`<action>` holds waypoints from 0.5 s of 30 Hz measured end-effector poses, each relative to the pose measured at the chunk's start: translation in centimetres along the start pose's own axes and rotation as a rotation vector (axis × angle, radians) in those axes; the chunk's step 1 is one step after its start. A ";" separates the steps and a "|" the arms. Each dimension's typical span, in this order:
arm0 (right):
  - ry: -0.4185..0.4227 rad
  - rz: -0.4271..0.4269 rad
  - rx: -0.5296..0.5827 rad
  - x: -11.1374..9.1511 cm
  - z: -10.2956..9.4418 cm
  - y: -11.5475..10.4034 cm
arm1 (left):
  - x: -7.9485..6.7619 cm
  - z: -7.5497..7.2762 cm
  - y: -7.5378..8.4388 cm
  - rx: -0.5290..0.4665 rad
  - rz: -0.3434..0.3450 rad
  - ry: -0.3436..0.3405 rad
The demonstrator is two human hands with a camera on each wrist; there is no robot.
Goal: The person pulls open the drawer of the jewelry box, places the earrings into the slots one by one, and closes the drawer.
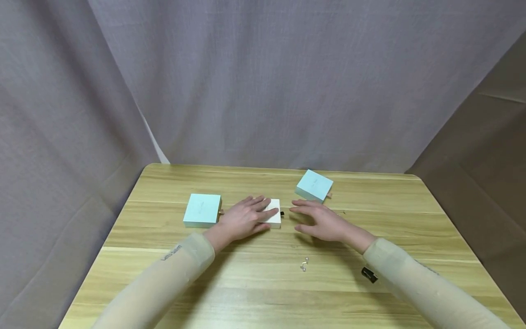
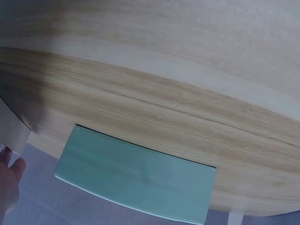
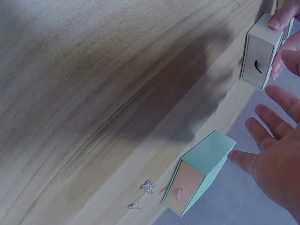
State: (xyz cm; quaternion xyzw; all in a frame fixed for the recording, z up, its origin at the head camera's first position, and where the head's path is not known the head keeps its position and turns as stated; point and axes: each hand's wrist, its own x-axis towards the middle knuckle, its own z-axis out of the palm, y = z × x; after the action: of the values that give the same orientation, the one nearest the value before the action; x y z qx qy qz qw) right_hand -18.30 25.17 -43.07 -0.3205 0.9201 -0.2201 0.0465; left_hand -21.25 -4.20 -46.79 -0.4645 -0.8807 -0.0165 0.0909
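A small white drawer box (image 1: 275,205) with a black pull tab lies mid-table. My left hand (image 1: 245,218) holds it from above, thumb along the near side and fingers across its top. In the right wrist view the white box (image 3: 258,58) shows its drawer front, with the left thumb and fingers on opposite sides. My right hand (image 1: 322,221) hovers just right of the box with fingers loosely extended, holding nothing. In the right wrist view the right hand (image 3: 276,159) has its fingers spread apart.
Mint-green drawer boxes stand at left (image 1: 202,209) and rear right (image 1: 314,185); the rear one has a pink drawer front (image 3: 184,187). Small shiny jewellery (image 1: 304,264) lies at front, and a thin silvery piece (image 3: 147,186) near the rear box. A black clip (image 1: 369,274) lies beside my right forearm.
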 end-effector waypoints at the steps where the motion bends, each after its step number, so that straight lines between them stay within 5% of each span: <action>1: -0.001 0.002 0.000 0.0 0.0 0.0 | 0.0 0.0 0.0 -0.002 0.003 0.001; 15: 0.003 0.019 -0.013 0.2 -0.1 0.3 | -0.6 -0.5 -1.0 0.001 0.163 0.005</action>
State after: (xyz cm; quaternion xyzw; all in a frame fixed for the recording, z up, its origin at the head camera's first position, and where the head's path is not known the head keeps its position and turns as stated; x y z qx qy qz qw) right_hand -18.64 25.37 -43.10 -0.3115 0.9247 -0.2143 0.0450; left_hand -21.70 -5.33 -46.39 -0.5345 -0.8398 -0.0099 0.0945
